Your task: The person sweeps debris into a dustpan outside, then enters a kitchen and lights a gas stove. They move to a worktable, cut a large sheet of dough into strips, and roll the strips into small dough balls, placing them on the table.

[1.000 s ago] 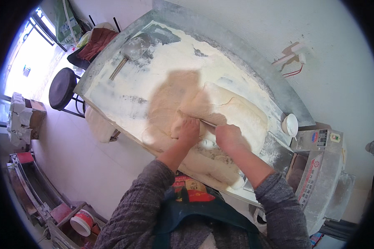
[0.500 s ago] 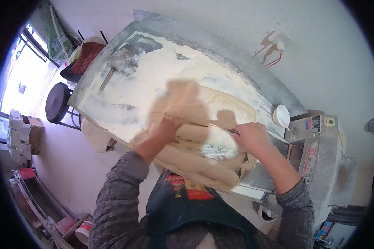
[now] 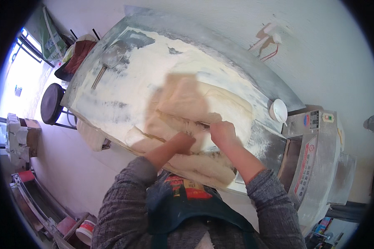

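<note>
— What changed?
— Our left hand [image 3: 182, 140] and right hand [image 3: 222, 132] moved close together on the dough sheet [image 3: 187, 103], which lies on the floury table [image 3: 112, 99].
— Fingers?
— We press them flat, not gripping. We are folding the dough.

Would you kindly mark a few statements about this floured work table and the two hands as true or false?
1. Both hands, the left hand and the right hand, rest on the sheet of dough. True.
2. The table is clean of flour. False: pale flour covers most of its top.
3. A metal scoop lies at the table's far left corner. True.
4. A round dark stool stands on top of the table. False: it stands on the floor beside the table's left end.
5. A small white bowl sits near the machine on the right. True.
</note>
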Tool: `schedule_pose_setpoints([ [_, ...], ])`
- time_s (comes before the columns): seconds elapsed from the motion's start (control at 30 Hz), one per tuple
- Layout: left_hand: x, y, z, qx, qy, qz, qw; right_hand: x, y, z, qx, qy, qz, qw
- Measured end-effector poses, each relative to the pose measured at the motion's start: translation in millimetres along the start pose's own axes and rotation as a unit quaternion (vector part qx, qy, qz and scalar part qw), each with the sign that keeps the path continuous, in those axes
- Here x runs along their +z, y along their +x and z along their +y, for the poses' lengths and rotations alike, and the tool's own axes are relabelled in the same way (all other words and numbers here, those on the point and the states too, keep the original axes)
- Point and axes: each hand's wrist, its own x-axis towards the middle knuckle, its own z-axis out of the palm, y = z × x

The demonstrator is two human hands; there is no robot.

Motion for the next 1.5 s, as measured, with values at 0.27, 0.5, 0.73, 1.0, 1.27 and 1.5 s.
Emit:
schedule_pose_setpoints([
  [0.27, -14, -12, -20, -0.057, 0.089, 0.027, 0.994, -56, -79, 79, 0.021, 0.017, -0.027, 0.999],
  [0.5, 16, 61, 44, -0.042, -0.006, 0.166, 0.985, -4, -44, 71, 0.044, -0.008, -0.051, 0.998],
  [0.73, 18, 55, 49, 0.042, -0.052, -0.045, 0.997, 24, -26, 77, 0.034, 0.000, -0.039, 0.999],
  [1.0, -10, 43, 43, -0.058, -0.022, -0.006, 0.998, -41, -94, 125, 0.023, 0.044, -0.012, 0.999],
  [1.27, 43, 124, 100, -0.019, -0.039, 0.181, 0.983, 20, -63, 143, 0.063, -0.018, -0.022, 0.998],
  [1.5, 47, 109, 107, 0.123, -0.087, -0.032, 0.988, 37, -60, 155, 0.056, -0.008, -0.028, 0.998],
])
